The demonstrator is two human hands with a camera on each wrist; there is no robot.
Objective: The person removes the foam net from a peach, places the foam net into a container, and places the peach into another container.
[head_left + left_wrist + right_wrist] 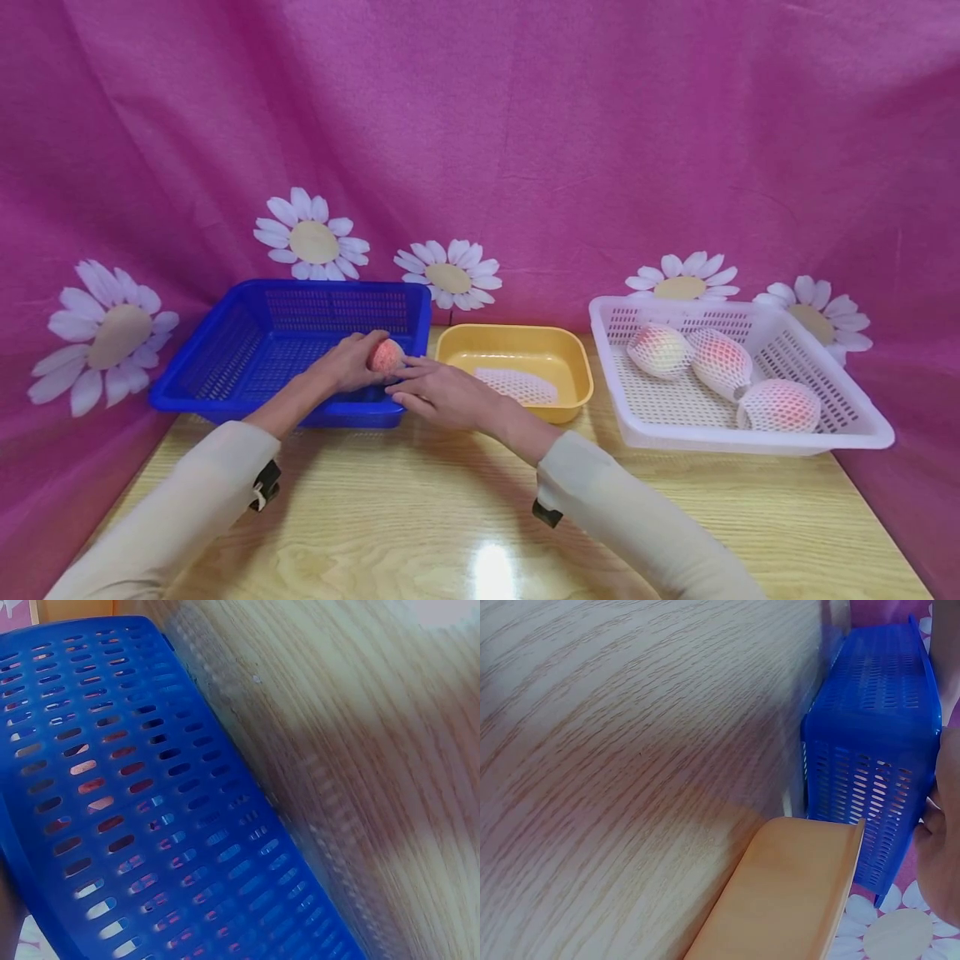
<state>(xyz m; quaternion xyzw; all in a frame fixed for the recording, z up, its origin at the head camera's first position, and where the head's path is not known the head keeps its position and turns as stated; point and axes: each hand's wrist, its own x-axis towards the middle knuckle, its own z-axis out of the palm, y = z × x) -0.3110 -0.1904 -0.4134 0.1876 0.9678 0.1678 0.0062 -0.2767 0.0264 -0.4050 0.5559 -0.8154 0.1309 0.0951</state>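
Over the near right corner of the blue basket (225, 406), my left hand (352, 362) grips a bare reddish peach (386, 357) between fingers and thumb. My right hand (450, 396) reaches in from the right, its fingers extended to the peach's side, above the basket's rim. In the right wrist view, the right hand (939, 855) shows at the edge, beside the basket's rim. The left wrist view is mostly filled by the basket's slotted wall (135, 795), and the left hand is largely hidden behind it.
A yellow tray (517, 335) stands right of the blue basket, holding a white foam net (517, 385). Further right, a white basket (750, 446) contains several net-wrapped peaches (780, 406). Behind them hangs a pink cloth (525, 150) with printed daisies. All containers stand on a wooden table (390, 508).
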